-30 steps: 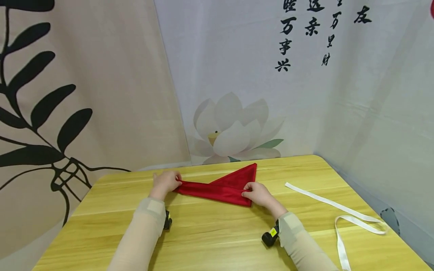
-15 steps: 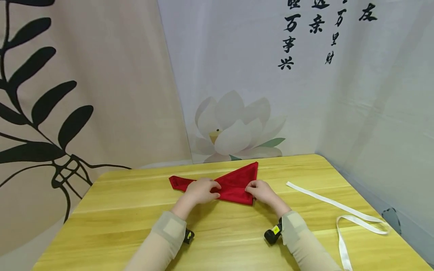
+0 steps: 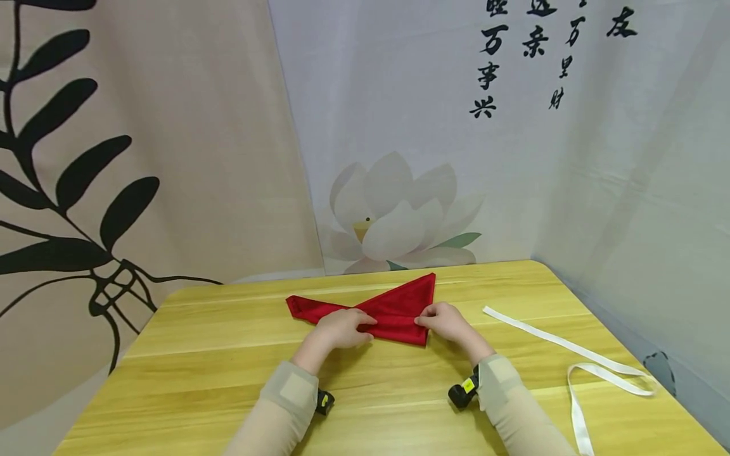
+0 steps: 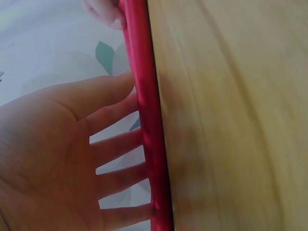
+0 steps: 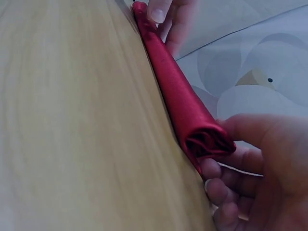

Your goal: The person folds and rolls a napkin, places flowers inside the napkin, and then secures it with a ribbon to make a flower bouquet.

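A red satin scarf (image 3: 402, 307) lies on the table, folded along its near side, with a pointed flap at the back right and a narrow tail to the left. In the right wrist view the folded scarf (image 5: 178, 91) shows a rolled, layered end. My right hand (image 3: 448, 324) pinches that right end between thumb and fingers. Near the scarf's middle, my left hand (image 3: 344, 327) touches the near fold; in the left wrist view its fingers (image 4: 118, 147) are fairly straight and spread, tips on the cloth. The cloth under the left hand is partly hidden in the head view.
A white ribbon (image 3: 561, 342) lies in a loose bend on the right of the wooden table (image 3: 188, 380). Behind the table's far edge hangs a pale cloth backdrop (image 3: 228, 158) with leaves, a flower and writing. Each wrist wears a small black camera (image 3: 464, 391).
My left hand has let go of the scarf's left tail and moved right to its middle, leaving the tail on the table. My right hand stays at the right end.
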Demonstrator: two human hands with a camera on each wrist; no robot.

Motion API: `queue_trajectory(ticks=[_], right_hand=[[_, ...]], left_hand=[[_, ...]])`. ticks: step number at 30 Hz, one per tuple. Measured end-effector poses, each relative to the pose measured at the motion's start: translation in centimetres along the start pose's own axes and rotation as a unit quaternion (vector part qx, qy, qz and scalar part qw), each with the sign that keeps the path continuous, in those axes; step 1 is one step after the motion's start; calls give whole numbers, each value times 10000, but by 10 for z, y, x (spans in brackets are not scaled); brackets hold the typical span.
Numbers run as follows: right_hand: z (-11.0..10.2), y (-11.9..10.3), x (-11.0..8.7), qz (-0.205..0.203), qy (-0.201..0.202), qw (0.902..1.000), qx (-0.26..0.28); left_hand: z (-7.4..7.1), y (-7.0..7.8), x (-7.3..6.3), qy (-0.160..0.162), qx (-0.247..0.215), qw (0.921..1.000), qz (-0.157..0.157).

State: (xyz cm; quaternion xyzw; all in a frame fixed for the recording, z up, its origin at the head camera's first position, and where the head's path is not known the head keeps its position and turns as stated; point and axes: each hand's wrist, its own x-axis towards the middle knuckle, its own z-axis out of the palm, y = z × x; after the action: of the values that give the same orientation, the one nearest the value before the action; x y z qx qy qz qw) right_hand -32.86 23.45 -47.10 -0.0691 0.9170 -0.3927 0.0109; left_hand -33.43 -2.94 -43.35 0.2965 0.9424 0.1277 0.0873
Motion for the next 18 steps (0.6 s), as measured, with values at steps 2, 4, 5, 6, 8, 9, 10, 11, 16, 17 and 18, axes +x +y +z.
queue_trajectory(ticks=[2, 4, 5, 6, 8, 9, 10, 11, 16, 17, 18], right_hand=[[0, 0, 0, -30, -4, 10000, -74], [0, 0, 0, -56, -27, 9999, -123], [0, 0, 0, -71, -47, 9999, -130], [0, 0, 0, -86, -62, 9998, -150], [-1, -1, 0, -107, -86, 9997, -178], [-1, -1, -1, -113, -95, 9997, -184], [-2, -1, -1, -114, -96, 9997, -194], [-2, -1, -1, -104, -96, 9997, -194], [-4, -2, -1, 8, -134, 9999, -84], [-4, -2, -1, 35, -146, 9999, -52], [-4, -2, -2, 48, -149, 9999, -40]], left_hand=[[0, 0, 0, -4, -59, 10000, -5], [0, -1, 0, -24, -95, 9999, -24], [-1, -1, 0, -35, -112, 9999, -34], [-1, -1, 0, -48, -134, 9999, -39], [-2, -1, 0, -80, -144, 9999, -33], [-3, -1, 0, -97, -146, 9998, -30], [-4, -2, 0, -109, -140, 9998, -28], [-4, -2, 0, -117, -134, 9998, -15], [-6, -1, 1, -173, -79, 9998, -6], [-6, -1, 0, -183, -82, 9998, -3], [-6, 0, 0, -194, -84, 9998, 0]])
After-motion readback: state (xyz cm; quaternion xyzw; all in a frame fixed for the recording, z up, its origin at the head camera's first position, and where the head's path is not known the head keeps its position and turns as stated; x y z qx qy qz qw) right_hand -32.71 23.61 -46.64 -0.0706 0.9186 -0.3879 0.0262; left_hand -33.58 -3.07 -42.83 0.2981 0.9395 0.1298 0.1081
